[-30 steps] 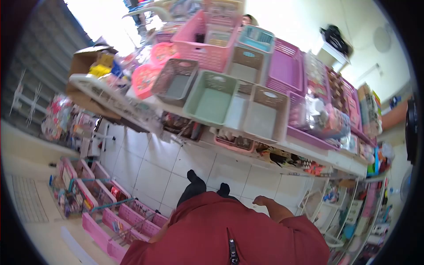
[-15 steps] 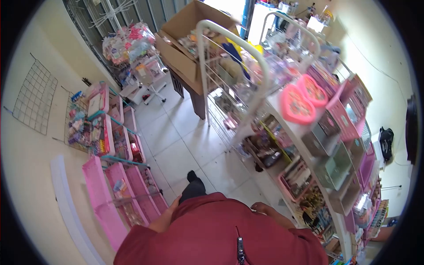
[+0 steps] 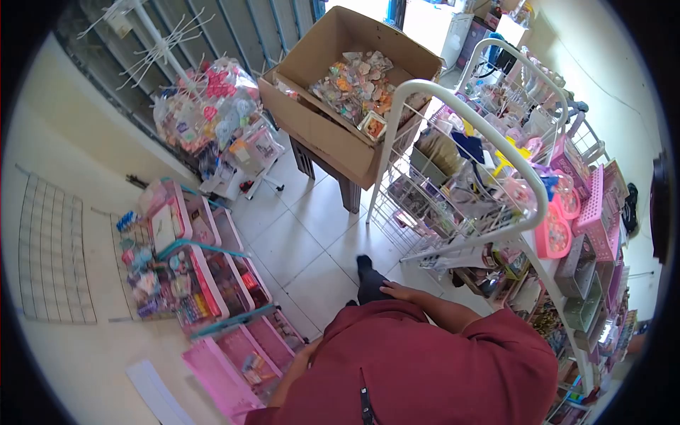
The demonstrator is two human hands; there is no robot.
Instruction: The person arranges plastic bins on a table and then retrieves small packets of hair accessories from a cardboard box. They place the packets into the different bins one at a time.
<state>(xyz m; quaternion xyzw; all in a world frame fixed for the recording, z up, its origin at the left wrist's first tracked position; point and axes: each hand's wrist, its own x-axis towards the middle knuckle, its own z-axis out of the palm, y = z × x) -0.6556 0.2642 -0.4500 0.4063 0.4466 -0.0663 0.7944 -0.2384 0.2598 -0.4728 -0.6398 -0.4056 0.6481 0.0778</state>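
Observation:
My right hand (image 3: pixel 399 291) lies against the dark trousers (image 3: pixel 372 287) at my upper leg, its fingers stretched out and nothing in them. Low beside my body, my left hand (image 3: pixel 306 354) is near the pink bins (image 3: pixel 241 358); the maroon top (image 3: pixel 439 361) hides part of it, and its fingers cannot be made out. Ahead of me stands an open cardboard box (image 3: pixel 326 117) on a dark stand (image 3: pixel 345 180). Many small plastic packets (image 3: pixel 358 85) fill its inside.
To the right, a white wire rack (image 3: pixel 528 225) bears bagged goods and pink heart-shaped trays (image 3: pixel 552 236). Tiered carts with stocked trays (image 3: pixel 212 273) line the left wall, below a wire grid (image 3: pixel 53 248). Bagged items hang on a display stand (image 3: pixel 209 106). White floor tiles (image 3: pixel 297 248) run between.
My view has turned and moved forward, so the cardboard box and white rack appear nearer. My right hand has come from my side to the front of my leg.

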